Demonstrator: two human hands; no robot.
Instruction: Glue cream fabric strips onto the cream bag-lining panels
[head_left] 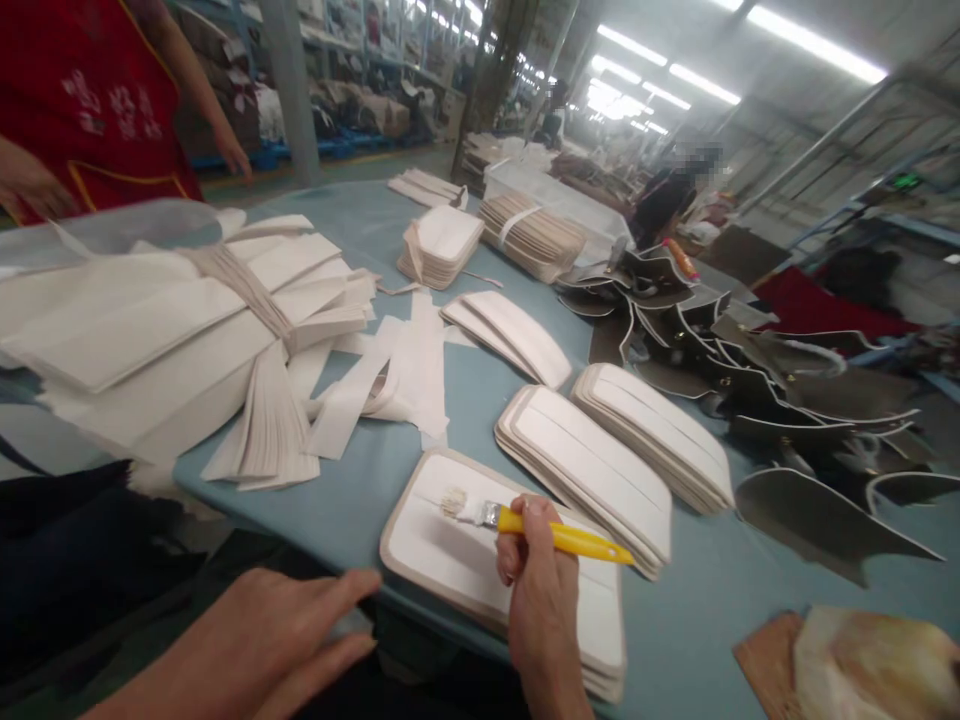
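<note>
My right hand (541, 585) grips the yellow handle of a paintbrush (574, 538). The brush's white-coated bristles are over the left part of a stack of white, beige-edged panels (427, 548) at the table's near edge; whether they touch it I cannot tell. My left hand (300, 625) is left of that stack, off the table edge, with thumb and fingers apart. A small greyish patch shows between them, too blurred to name. Two similar panel stacks, one in the middle (592, 465) and one farther right (656, 430), lie beyond my right hand.
A large tied bundle of cream strips (187, 300) covers the table's left side. Dark curved pieces with pale edges (720, 370) crowd the right. Tied panel stacks (442, 240) stand farther back beside a clear plastic bin (600, 225). A person in a red apron (97, 110) stands at left.
</note>
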